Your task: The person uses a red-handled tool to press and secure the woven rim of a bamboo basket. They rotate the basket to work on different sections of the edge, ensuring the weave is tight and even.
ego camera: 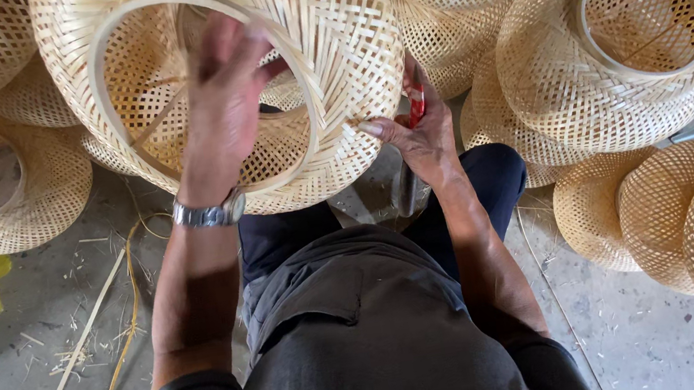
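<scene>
1. My left hand (221, 104) reaches through the rim hoop of the woven bamboo lampshade (345, 50), fingers curled on the weave inside. If that grip slackens, the shade could roll off my lap.
2. My right hand (420, 135) clenches a red-handled tool (417, 105) against the shade's outer wall, thumb pressing; a slip could snap a strip.
</scene>
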